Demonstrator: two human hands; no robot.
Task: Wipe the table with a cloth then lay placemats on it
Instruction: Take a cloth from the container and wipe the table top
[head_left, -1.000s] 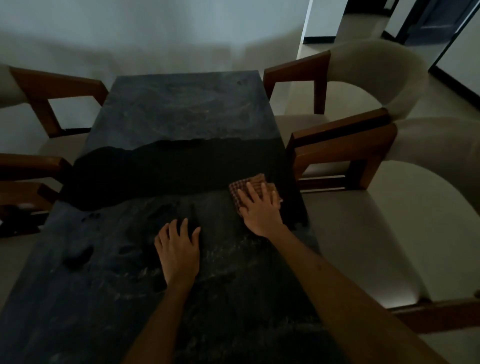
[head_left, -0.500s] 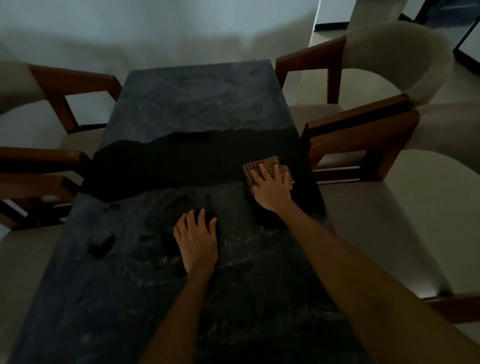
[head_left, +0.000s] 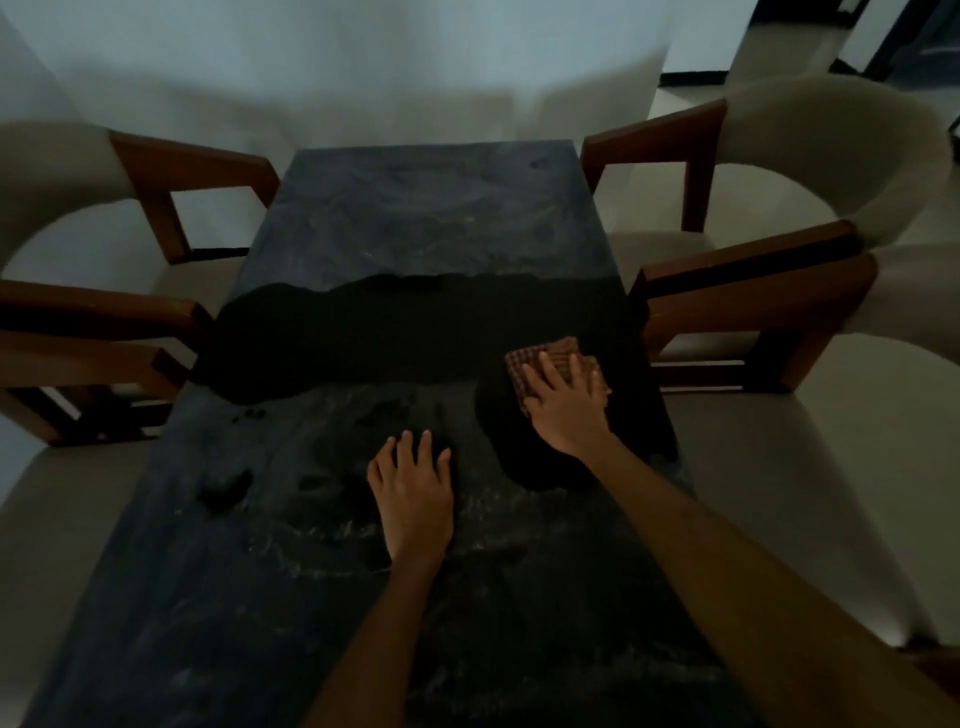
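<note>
We see a dark, mottled bench (head_left: 415, 218) running away from us, dusty grey over most of its top. A darker band (head_left: 405, 332) crosses it at mid-length, and a darker patch (head_left: 514, 441) lies on its right side.

The right hand (head_left: 563, 410) lies flat on a brown checked cloth (head_left: 550, 358) near the right edge of the bench, where the dark band meets the patch. Its fingers (head_left: 550, 371) are spread and pressed down on the cloth, not curled round it; the cloth shows beyond the fingertips and to either side.

The left hand (head_left: 413, 496) rests palm down on the bare bench, fingers slightly spread, holding nothing. It sits nearer to us than the right hand and to its left, the two hands apart.

Four chairs with wooden arms and pale seats stand beside the bench: two on the left (head_left: 171, 171) (head_left: 93, 322) and two on the right (head_left: 779, 150) (head_left: 769, 306). A pale wall (head_left: 363, 62) stands behind the far end.
</note>
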